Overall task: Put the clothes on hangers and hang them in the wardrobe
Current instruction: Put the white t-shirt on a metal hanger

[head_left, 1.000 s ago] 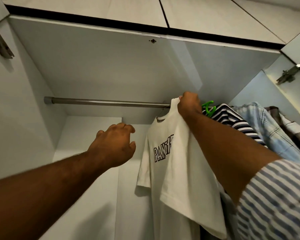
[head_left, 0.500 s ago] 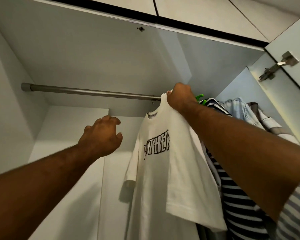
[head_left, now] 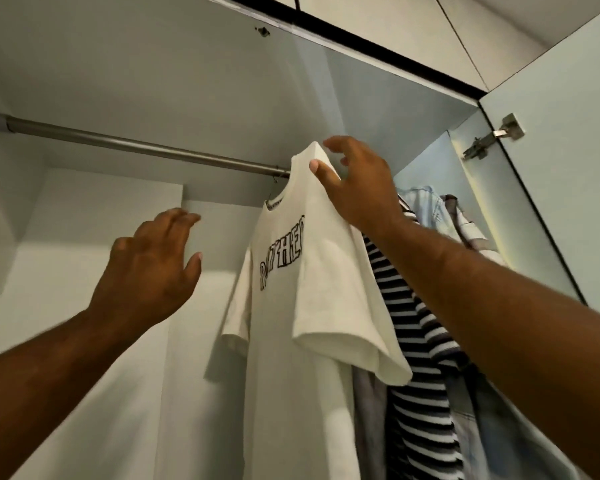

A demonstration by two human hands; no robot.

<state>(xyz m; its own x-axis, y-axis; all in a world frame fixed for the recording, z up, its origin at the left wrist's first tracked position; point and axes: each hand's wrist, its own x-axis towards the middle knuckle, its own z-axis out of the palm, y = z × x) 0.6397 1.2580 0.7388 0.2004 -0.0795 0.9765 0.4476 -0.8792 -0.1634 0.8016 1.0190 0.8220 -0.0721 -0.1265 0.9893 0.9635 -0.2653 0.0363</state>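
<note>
The wardrobe point(head_left: 94, 74) is pale grey-white inside; a metal rail point(head_left: 136, 147) runs out from its left wall; a small dark fitting point(head_left: 262, 30) sits in the top panel; the open door point(head_left: 568, 168) on the right carries a metal hinge point(head_left: 494, 136); a black strip point(head_left: 378, 51) edges the top, white panels point(head_left: 378, 12) above.

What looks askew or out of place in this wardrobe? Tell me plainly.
Nothing is damaged or fallen. The white T-shirt hangs on the rail, but its near shoulder peaks up sharply by the open right hand, so it may sit crooked. All the clothes, the striped top included, crowd the rail's right end.
</note>
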